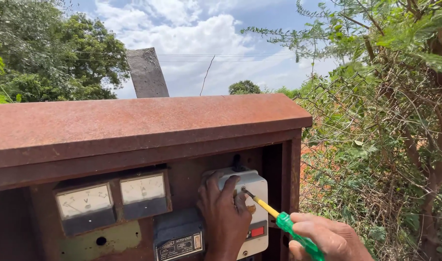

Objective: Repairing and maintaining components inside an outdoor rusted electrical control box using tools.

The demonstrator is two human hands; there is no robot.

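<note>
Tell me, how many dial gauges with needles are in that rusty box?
2. The left gauge and the right gauge sit side by side in the rusty cabinet, left of the white switch box. The left hand may hide others.

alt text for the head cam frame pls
A left hand steadies a white switch unit inside a rusty metal cabinet, while the right hand holds a green-handled screwdriver with its tip at the unit. Two dial meters sit to the left; trees and fence wire surround.
</note>
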